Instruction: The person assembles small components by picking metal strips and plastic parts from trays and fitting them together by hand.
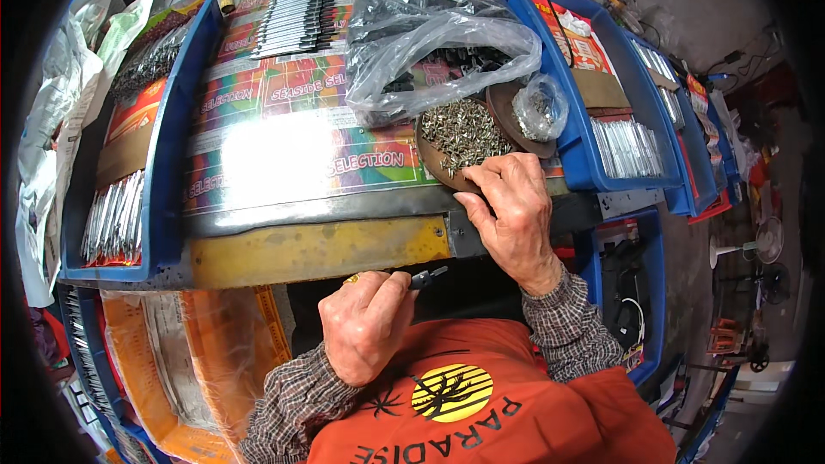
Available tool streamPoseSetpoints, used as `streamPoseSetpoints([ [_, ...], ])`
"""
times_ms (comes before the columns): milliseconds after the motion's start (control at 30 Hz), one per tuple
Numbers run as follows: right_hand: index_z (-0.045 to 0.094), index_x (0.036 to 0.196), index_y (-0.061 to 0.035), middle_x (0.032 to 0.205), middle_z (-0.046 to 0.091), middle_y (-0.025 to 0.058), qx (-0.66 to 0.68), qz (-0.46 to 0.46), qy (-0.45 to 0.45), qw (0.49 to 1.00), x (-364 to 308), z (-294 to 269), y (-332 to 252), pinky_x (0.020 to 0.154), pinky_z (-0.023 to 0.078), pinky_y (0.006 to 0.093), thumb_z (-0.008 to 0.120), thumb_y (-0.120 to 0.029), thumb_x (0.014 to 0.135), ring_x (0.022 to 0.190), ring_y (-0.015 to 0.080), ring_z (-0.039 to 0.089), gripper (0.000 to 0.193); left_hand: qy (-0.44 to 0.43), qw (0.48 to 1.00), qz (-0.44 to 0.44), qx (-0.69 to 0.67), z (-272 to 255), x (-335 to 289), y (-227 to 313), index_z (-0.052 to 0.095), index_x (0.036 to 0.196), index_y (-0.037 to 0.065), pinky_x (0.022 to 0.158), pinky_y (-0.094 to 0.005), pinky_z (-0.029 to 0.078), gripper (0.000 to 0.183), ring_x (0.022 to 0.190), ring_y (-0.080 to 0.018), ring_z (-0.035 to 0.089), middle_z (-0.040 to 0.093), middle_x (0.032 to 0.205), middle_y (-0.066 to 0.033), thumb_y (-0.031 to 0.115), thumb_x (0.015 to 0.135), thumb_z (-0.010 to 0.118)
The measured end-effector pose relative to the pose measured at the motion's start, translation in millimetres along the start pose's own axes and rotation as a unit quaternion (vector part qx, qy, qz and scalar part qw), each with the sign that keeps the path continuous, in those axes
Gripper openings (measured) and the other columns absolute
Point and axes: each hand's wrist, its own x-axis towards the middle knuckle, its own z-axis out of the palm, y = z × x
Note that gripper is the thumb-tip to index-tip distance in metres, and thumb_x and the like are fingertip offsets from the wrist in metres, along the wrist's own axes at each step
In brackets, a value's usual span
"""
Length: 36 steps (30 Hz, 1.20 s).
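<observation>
My left hand (365,326) is closed in front of the table's near edge, round a dark rod with a narrow tip (429,277) that points right. Most of the rod is hidden in the fist. My right hand (517,216) reaches over the edge to a round brown dish (427,157) heaped with small shiny metal pieces (464,131). Its thumb and fingertips are drawn together at the dish's near rim; whatever they pinch is too small to make out. Beyond the dish, a large clear plastic bag (387,77) lies open with black parts inside.
A second dish (498,101) holds a small clear bag of pieces (540,110). Silver rods with black ends (295,13) lie in a row at the back. Blue trays of metal rods flank the table, left (163,163) and right (574,150). An orange-lined box (245,344) sits below.
</observation>
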Motion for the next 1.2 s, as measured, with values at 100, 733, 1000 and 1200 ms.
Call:
streamPoseSetpoints([
  [100,0.065,0.091,-0.0057,0.089,0.059,0.0074,0.036,0.012,0.004,0.999,2,1,2,0.077,0.041,0.0395,0.076,-0.010,0.067,0.088,0.0280,0.053,0.026,-0.004,1.000,-0.002,-0.003,0,0,-1,0.062,0.089,0.002,0.054,-0.0345,0.048,0.026,0.062,-0.0259,0.061,0.060,0.074,-0.0099,-0.005,0.066,0.073],
  [733,0.060,0.079,-0.0036,0.073,0.059,0.0054,0.202,0.039,0.021,0.978,-7,-8,-16,0.065,0.045,0.0350,0.066,0.008,0.066,0.070,0.0246,0.055,0.019,-0.020,0.998,-0.046,-0.032,-7,-2,5,0.062,0.087,0.003,0.050,-0.0336,0.044,0.022,0.057,-0.0235,0.056,0.056,0.069,-0.0081,-0.002,0.069,0.074],
  [1000,0.060,0.084,-0.0029,0.082,0.061,0.0070,0.347,-0.003,-0.048,0.937,-28,-20,-43,0.071,0.048,0.0366,0.070,0.005,0.069,0.077,0.0255,0.060,0.021,-0.038,0.995,-0.073,-0.047,-8,-2,12,0.062,0.085,0.004,0.051,-0.0351,0.046,0.020,0.058,-0.0261,0.057,0.055,0.068,-0.0085,0.000,0.070,0.075],
  [1200,0.059,0.085,-0.0029,0.087,0.061,0.0077,0.336,-0.016,-0.051,0.940,-33,-19,-46,0.074,0.048,0.0372,0.071,0.005,0.069,0.081,0.0267,0.060,0.022,-0.032,0.997,-0.060,-0.035,-8,-1,18,0.062,0.085,0.004,0.050,-0.0348,0.046,0.020,0.057,-0.0253,0.057,0.055,0.068,-0.0081,0.001,0.070,0.075],
])
